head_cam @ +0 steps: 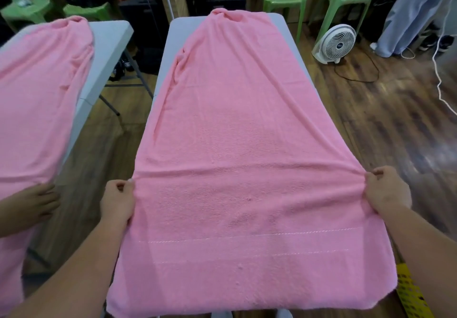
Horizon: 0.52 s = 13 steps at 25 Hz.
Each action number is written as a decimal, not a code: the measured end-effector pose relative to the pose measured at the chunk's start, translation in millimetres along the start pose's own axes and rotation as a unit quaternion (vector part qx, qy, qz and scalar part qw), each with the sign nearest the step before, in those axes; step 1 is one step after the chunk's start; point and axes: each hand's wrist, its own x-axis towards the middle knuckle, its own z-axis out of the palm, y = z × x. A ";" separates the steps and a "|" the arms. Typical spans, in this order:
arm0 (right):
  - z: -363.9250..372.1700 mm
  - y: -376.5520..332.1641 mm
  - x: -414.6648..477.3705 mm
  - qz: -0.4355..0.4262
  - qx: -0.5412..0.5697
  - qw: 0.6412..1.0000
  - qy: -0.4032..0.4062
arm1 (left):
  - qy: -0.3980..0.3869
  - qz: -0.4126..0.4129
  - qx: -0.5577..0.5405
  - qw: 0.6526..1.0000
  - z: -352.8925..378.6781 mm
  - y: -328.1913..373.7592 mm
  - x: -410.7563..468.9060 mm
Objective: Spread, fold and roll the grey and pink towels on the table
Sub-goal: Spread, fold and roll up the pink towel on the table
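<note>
Left hand (118, 200), right hand (387, 191): pinch grips

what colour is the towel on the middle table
The towel is plain pink; the head view shows it.

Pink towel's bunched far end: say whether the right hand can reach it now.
Probably not. The right hand grips the pink towel by its near right edge; nothing intervenes, but the bunched end lies far up the table.

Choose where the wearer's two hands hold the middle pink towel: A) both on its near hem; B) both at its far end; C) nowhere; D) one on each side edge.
D: the left hand grips the left edge of the pink towel, the right hand the right edge.
</note>
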 end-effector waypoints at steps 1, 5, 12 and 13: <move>-0.2 -10.1 -7.3 -0.035 -0.013 0.998 0.041 | 0.030 0.033 0.033 0.998 0.0 2.4 -2.2; 41.5 -94.4 -103.7 -0.291 0.045 0.955 0.017 | -0.010 0.327 0.120 0.937 47.8 39.3 -72.2; 73.4 -51.9 -144.4 -0.455 -0.157 0.870 -0.107 | -0.100 0.403 0.308 0.856 52.8 -0.8 -91.2; 56.2 -25.0 -123.0 -0.410 -0.175 0.891 -0.086 | -0.082 0.368 0.326 0.867 30.8 -17.3 -75.7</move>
